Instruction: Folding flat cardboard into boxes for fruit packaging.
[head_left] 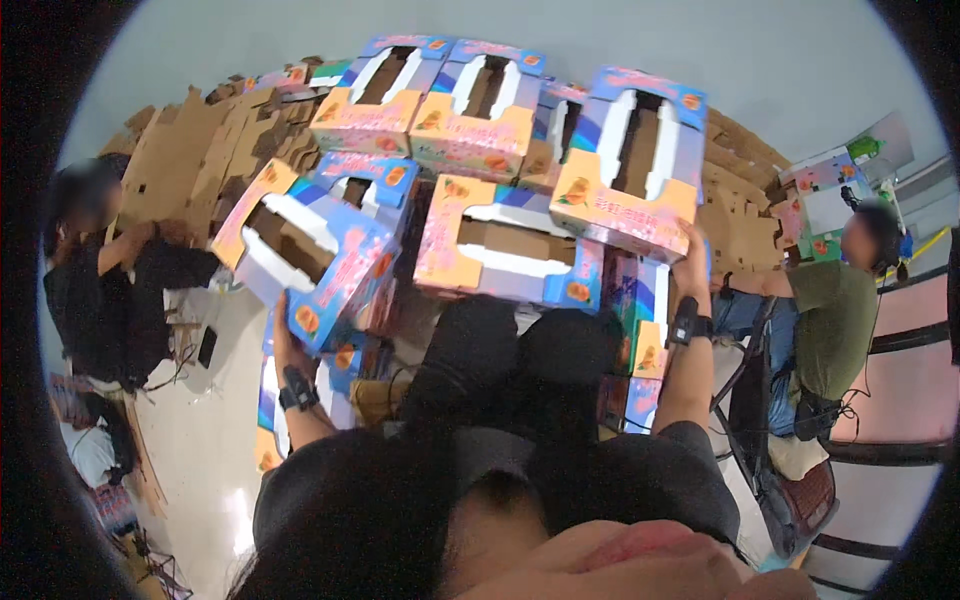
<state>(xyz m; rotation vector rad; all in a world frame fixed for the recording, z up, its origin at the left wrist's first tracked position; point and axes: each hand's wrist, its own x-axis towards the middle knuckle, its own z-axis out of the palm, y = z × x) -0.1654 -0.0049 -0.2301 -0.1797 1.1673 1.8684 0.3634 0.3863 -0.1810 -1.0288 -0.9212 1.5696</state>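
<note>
The left hand touches the tilted left box at its near edge; the box could slip if poorly supported there. The middle box could be shoved or scuffed by the right box overlapping it, whose near right corner the right hand touches. Both hands' fingers are mostly hidden, so I cannot tell how closed they are.
</note>
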